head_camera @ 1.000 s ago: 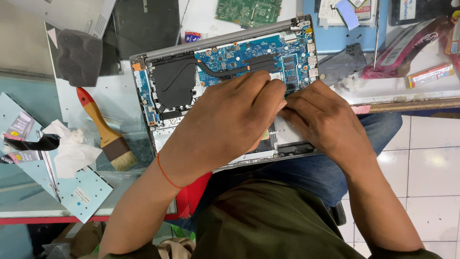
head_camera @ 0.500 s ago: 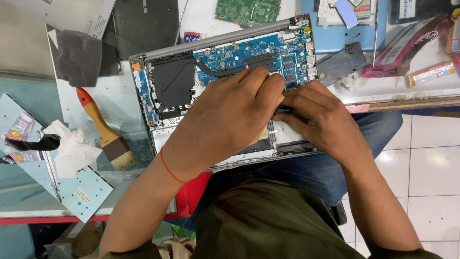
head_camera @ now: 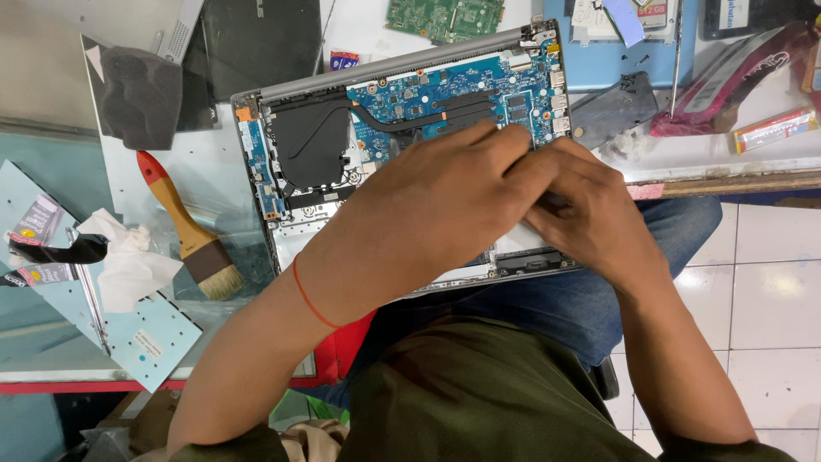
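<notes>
We find the opened silver laptop with its back cover removed and a blue circuit board exposed lying at the edge of the glass-topped workbench, its near edge overhanging onto the person's lap. Its long axis runs left to right across the view, tilted slightly so that the right end sits farther from the person than the left. The hinge side points away from the person; the palm-rest side points toward them. The black fan and copper-dark heat pipe occupy the far half (the fan is at the left).

Both hands rest on the near-right portion of the chassis. The left hand, with a thin red thread at the wrist, lies palm-down, its fingers curled and pressed together toward the right hand. The right hand meets it, fingers bent and pinched inward. The fingertips of both hands converge at one spot over the lower board area; whatever small part sits between them is hidden, so we cannot tell what they grip. The laptop thus lies directly beneath the fingers, touching them.

To the left of the laptop we note a red-and-wooden-handled paintbrush, a crumpled white tissue and a grey foam block. A green circuit board lies beyond the hinge edge.
</notes>
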